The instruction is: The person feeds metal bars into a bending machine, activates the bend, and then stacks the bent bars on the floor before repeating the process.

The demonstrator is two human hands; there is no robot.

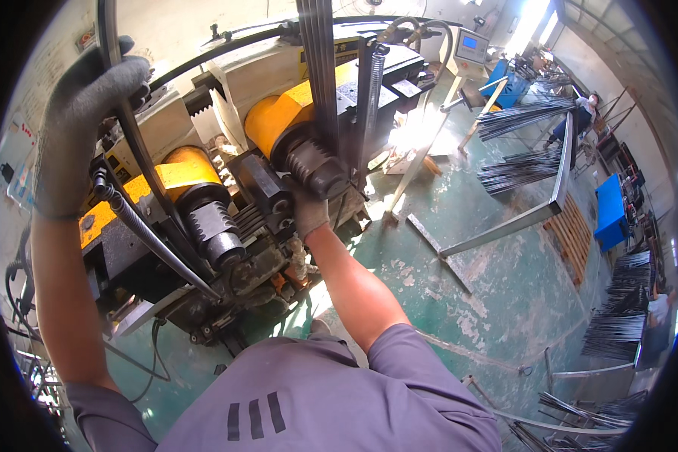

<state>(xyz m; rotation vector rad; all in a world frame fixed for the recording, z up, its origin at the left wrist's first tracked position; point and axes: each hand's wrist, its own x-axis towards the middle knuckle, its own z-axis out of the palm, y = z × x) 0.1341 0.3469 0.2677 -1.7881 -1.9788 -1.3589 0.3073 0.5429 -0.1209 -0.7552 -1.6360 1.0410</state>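
The person's left hand (pixel 94 94), in a dark grey knitted glove, is curled around a long, slim, dark metal bar (pixel 138 143), which slants down past the left one of two yellow, rounded metal housings (pixel 196 169) on the machine. The gloved right hand (pixel 311 215) reaches in under a black ribbed metal cylinder (pixel 313 162) at the other housing; its fingers are hidden, so I can't tell whether it grips anything. Between the two housings sits a blocky black metal clamp (pixel 260 188), and a tight row of dark upright metal bars (pixel 320 64) rises just behind the right-hand cylinder. Further out, a pale control box with a blue screen (pixel 471 51) stands beyond the machine, and across the worn green floor (pixel 429 316) lie bundles of thin dark rods (pixel 523 117) near a slatted wooden pallet (pixel 571 241).
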